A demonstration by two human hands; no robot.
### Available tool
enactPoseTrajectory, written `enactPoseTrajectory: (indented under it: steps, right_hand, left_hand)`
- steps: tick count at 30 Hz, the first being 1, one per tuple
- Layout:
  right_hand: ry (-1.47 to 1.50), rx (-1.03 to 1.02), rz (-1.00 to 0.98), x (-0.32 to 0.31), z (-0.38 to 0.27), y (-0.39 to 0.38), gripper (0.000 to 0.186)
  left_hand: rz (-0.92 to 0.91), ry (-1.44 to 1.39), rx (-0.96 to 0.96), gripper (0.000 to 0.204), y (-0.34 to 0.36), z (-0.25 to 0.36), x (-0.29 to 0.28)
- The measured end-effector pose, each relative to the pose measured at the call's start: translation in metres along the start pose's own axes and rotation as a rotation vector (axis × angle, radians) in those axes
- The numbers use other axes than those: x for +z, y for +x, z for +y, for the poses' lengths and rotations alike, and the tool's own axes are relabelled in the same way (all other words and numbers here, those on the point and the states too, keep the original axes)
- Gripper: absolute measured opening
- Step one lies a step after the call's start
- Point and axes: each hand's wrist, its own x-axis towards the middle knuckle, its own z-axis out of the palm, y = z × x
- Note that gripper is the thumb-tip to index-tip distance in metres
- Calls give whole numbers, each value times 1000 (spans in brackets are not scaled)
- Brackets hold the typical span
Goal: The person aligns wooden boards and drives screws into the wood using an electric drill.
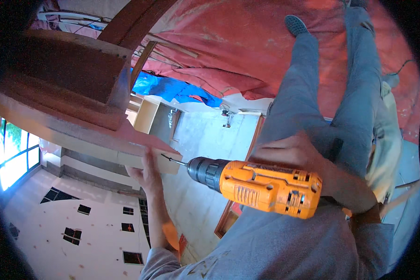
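An orange and black cordless drill (268,186) points left, with my right hand (291,151) closed round it; the handle is mostly hidden behind its body, and the hand is slightly blurred. From the chuck a thin bit (175,161) reaches the end of a pale-edged wooden board (121,144). Its dark tip touches or nearly touches the wood; whether that tip is a screw I cannot tell. Just left of the tip, my left hand (147,176) grips the board near its end, its fingers partly hidden by the wood.
A reddish-brown wooden box-like piece (70,70) sits along the board. Red sheeting (228,42) and a blue tarp (172,87) spread beyond. A white wall with dark openings (72,235) and a bright window (19,149) stand at left. My legs (298,88) extend toward the top right.
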Motion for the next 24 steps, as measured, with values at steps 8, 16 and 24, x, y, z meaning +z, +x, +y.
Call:
enactPoseTrajectory:
  steps: [8, 16, 24]
  right_hand:
    - [-68, 29, -20, 1, -5, 1, 33]
    - [-93, 45, -39, 4, -11, 2, 34]
    - [-80, 5, -39, 1, -12, 3, 36]
  left_hand:
    - [-54, -28, -12, 47, 3, -6, -4]
    - [-10, -43, -58, 31, -7, -16, -11]
    - [8, 25, -46, 27, -8, -25, -14]
